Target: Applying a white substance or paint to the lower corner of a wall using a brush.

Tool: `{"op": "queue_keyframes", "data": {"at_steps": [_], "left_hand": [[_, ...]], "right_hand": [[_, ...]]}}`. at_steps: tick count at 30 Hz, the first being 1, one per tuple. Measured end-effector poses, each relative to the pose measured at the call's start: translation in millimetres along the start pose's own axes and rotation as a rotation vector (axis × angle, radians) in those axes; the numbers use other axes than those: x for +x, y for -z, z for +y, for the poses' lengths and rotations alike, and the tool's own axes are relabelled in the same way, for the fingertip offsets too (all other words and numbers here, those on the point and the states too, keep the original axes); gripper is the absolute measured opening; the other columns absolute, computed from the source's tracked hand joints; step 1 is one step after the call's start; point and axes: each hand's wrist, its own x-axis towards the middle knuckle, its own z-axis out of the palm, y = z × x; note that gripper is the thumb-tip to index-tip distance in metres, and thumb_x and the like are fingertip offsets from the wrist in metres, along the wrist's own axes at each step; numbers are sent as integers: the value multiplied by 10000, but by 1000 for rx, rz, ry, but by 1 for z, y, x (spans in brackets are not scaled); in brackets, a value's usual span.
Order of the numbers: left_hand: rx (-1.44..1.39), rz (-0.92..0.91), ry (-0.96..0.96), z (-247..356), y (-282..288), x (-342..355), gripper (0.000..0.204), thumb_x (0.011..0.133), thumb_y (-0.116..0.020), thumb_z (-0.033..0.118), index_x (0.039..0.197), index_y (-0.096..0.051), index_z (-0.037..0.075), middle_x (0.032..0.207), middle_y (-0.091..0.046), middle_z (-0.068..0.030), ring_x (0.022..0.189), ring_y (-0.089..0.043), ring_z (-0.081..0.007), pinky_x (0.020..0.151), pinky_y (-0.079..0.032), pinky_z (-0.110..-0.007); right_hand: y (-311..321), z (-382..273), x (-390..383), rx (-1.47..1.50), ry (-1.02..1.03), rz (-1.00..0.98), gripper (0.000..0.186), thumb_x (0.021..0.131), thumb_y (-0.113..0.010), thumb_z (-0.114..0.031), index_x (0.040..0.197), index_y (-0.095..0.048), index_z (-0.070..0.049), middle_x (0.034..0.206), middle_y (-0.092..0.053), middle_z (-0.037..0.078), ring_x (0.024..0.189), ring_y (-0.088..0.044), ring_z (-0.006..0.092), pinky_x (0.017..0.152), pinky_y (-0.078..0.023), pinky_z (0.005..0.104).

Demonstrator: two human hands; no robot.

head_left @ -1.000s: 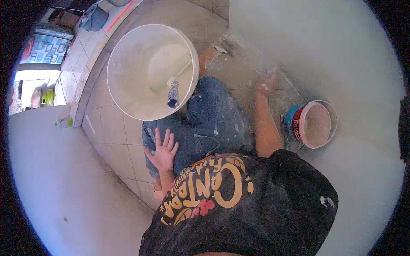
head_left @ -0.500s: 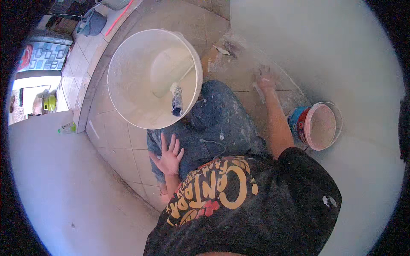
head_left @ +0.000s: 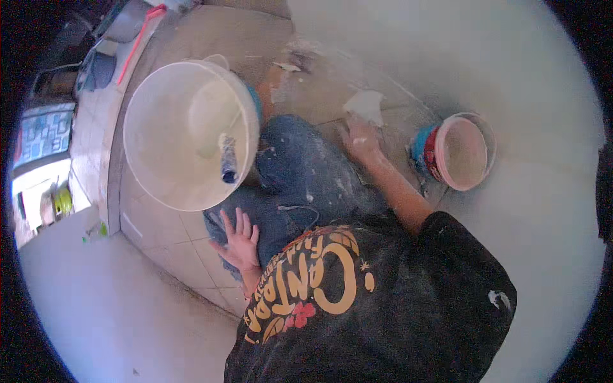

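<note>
My left hand (head_left: 240,246) lies flat on my paint-spotted jeans, fingers spread and holding nothing. Low over the floor tiles, my right hand (head_left: 364,142) grips a thin white flat piece (head_left: 365,106), too blurred to tell whether it is paper, cloth or a blade. In front of my knees stands a large whitish bucket (head_left: 163,150), its inside coated with pale paint or putty. A tool with a dark blue, white-smeared handle (head_left: 229,163) leans inside it; its working end is unclear. To the right is a small blue and red tub (head_left: 466,154) with pale contents.
A grey-white wall (head_left: 530,210) rises close on my right, and another pale surface (head_left: 96,300) on my left. White-smeared cardboard (head_left: 281,83) lies beyond the bucket. A raised ledge with a red strip (head_left: 137,48) and a dark bucket (head_left: 97,70) are at the far left.
My right hand has moved left and nearer, away from the wall's foot, and the white piece now shows broadly. My view has shifted; my left hand still rests on my thigh.
</note>
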Motion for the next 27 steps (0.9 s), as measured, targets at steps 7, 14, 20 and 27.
{"op": "queue_keyframes", "data": {"at_steps": [7,14,20,27], "left_hand": [[647,-61,164,-24,-42,35,886,774,-558,607,1486,-228,195,1511,-209,-237,1389,-198,-438,1087,-166,-632],[765,-334,493,-62,-54,108,863,707,-600,488,1417,-326,80,1446,-329,-249,1342,-315,-423,1091,-237,-540],[878,-465,844,-114,-44,133,824,703,-627,397,1391,-352,36,1426,-381,-207,1326,-369,-339,1106,-243,-455],[786,-437,889,-113,-4,131,824,717,-608,448,1402,-351,69,1440,-360,-218,1326,-360,-367,1103,-249,-493]], "right_hand": [[22,93,-140,-212,-219,-861,369,829,-532,-308,1123,-640,-113,1197,-620,109,1111,-582,311,919,-461,466],[-28,219,-188,-126,-596,-234,418,842,-515,-322,1095,-660,-22,1196,-613,181,1075,-606,346,907,-462,451],[-97,271,-189,-516,-473,-268,478,890,-505,-425,1146,-634,-43,1228,-602,164,1132,-575,330,959,-443,473],[-8,168,-160,146,-500,-758,509,852,-558,-463,1040,-660,0,1025,-675,177,894,-655,344,832,-501,482]]}}
